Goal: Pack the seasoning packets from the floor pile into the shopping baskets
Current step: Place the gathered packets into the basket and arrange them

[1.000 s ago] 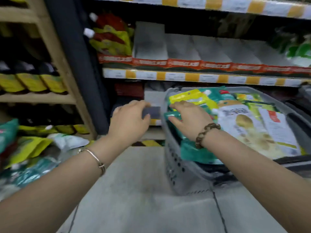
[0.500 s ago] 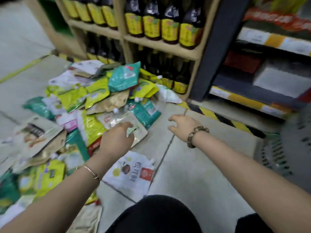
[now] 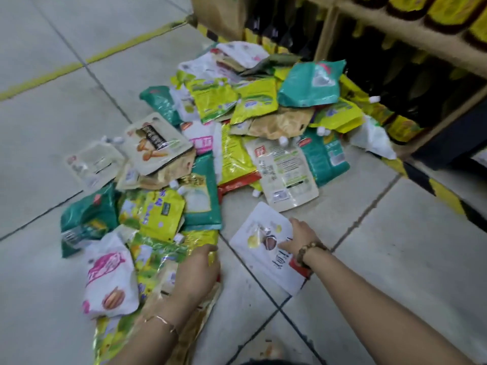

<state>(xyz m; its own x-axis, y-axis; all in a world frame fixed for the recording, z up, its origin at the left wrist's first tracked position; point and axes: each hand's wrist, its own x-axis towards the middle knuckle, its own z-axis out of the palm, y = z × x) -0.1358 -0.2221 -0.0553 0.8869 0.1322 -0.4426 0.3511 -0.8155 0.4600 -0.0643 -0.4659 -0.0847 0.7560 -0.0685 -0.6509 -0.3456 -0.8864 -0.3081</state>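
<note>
"Looking at the pile (image 3: 237,143) on the floor (image 3: 382,259), where are the hands?"

"Right hand (image 3: 300,237) pinches the white packet (image 3: 257,230), which lies alone just beside the pile's near edge, thumb on its face. Left hand (image 3: 195,275) rests with bent fingers on a yellow-green packet (image 3: 158,254) at that same near edge; whether it grips, I cannot tell."

"How will the packets handle?"

"I think they are light, soft pouches with glossy film, so slippery. Better to lift one by an edge or corner, not by the smooth face."
</note>
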